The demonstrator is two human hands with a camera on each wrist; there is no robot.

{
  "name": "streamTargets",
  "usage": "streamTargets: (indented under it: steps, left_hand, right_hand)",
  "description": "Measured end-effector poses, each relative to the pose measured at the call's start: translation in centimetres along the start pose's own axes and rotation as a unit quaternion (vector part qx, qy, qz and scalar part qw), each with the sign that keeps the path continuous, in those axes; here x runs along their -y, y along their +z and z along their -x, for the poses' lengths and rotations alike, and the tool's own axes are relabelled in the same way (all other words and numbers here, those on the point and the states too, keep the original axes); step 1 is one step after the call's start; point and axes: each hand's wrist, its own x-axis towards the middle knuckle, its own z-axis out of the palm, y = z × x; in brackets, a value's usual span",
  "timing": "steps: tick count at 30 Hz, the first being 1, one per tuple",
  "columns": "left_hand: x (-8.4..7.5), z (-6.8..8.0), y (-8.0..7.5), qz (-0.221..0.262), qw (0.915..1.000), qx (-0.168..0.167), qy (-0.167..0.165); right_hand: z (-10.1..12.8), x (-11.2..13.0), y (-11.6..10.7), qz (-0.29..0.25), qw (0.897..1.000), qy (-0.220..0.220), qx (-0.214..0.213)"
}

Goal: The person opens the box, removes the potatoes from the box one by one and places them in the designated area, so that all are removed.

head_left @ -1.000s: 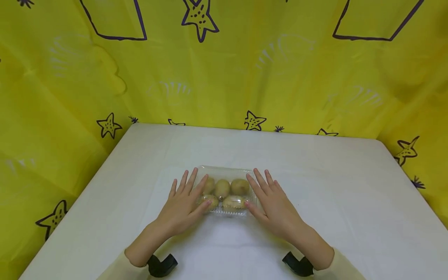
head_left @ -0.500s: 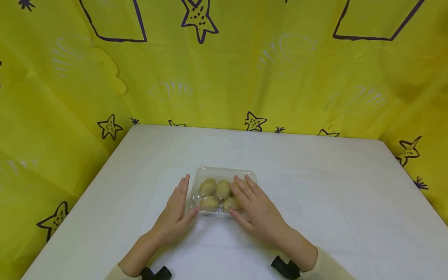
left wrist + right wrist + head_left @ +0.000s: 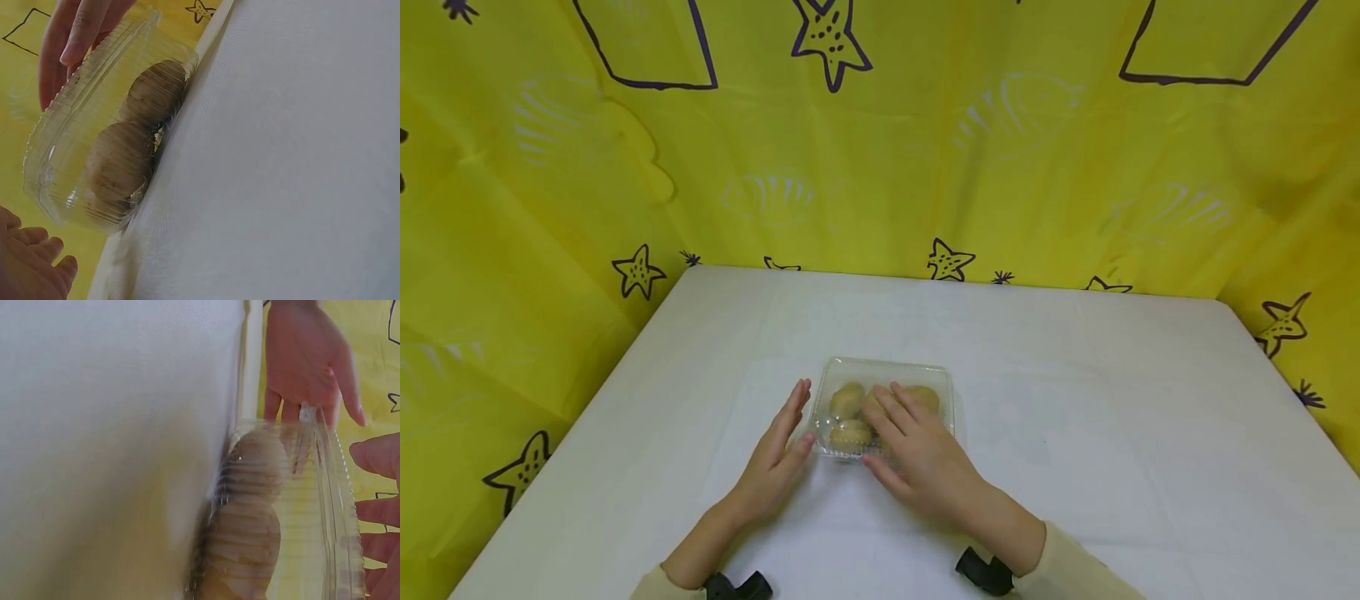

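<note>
A clear plastic clamshell box [image 3: 887,367] sits closed on the white table, with several brownish oval fruits or potatoes [image 3: 850,436] inside; their exact kind is unclear. My left hand [image 3: 773,467] is beside the box's left end, fingers extended. In the left wrist view a gap separates this left hand [image 3: 37,262] from the box. Over the right part of the lid lies my right hand [image 3: 925,462], fingers extended and slightly bent, hiding some of the contents. The right wrist view has the right hand's fingers [image 3: 378,512] along the lid's edge; whether they touch it I cannot tell.
The table [image 3: 1075,400] has a white cover with faint creases. Yellow cloth [image 3: 880,167] with dark star drawings stands along its back and both sides. A black strap piece [image 3: 985,572] shows at each wrist, by the cream sleeves.
My right hand has moved left, from the box's right edge to over its lid. My left hand has drawn off the lid to its left end, turning on edge. The box stays put.
</note>
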Motion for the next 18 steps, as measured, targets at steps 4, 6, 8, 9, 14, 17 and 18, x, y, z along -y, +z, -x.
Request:
streamTargets:
  steps: [4, 6, 8, 9, 14, 17, 18]
  left_hand:
    - [0.0, 0.0, 0.2, 0.056, 0.998, -0.012, -0.027]
    - [0.1, 0.1, 0.2, 0.075, 0.996, -0.019, -0.044]
    - [0.0, 0.1, 0.3, 0.098, 0.9928, -0.022, -0.065]
    - [0.0, 0.1, 0.3, 0.107, 0.9914, -0.023, -0.073]
    - [-0.2, 0.1, 0.4, 0.161, 0.978, -0.021, -0.132]
    - [-0.2, 0.1, 0.4, 0.183, 0.9707, -0.025, -0.154]
    - [-0.2, 0.1, 0.4, 0.188, 0.9692, -0.027, -0.157]
  right_hand:
    - [-0.5, 0.3, 0.6, 0.001, 1.0, -0.016, -0.011]
    - [-0.7, 0.4, 0.9, 0.004, 1.0, -0.022, -0.017]
    - [-1.0, 0.6, 1.2, 0.007, 0.999, -0.025, -0.021]
    - [-1.1, 0.7, 1.3, 0.009, 0.999, -0.026, -0.022]
    - [-1.6, 1.1, 1.7, 0.017, 0.999, -0.025, -0.022]
    - [-1.8, 1.2, 2.0, 0.019, 0.999, -0.029, -0.027]
    - [-1.9, 1.2, 2.1, 0.02, 0.999, -0.031, -0.03]
